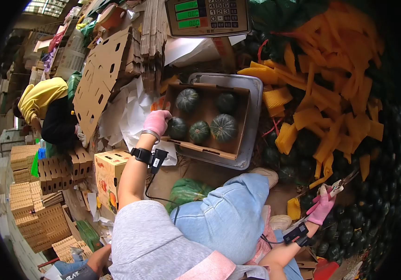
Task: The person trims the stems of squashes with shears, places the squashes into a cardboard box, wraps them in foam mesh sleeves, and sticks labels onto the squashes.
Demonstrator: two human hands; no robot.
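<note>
My left hand (157, 122), in a pink glove, is closed at the left rim of a shallow cardboard box (230, 153); its fingertips are partly hidden. Inside the box sit several dark green squashes (224, 128), one close beside that hand. The box rests in a grey plastic tray (255, 100). Far off to the right, my right hand (321, 205), also gloved in pink, is wrapped round a pair of pruning shears (336, 187). The blades point up and right, over the heap of squashes (349, 224).
A weighing scale display (209, 17) stands beyond the tray. Yellow foam sleeves (328, 126) lie piled at the right. Flattened cardboard (101, 84) leans at the left, near a person in yellow (46, 100). A printed carton (109, 175) stands beside my left arm; cardboard stacks (46, 226) lie behind.
</note>
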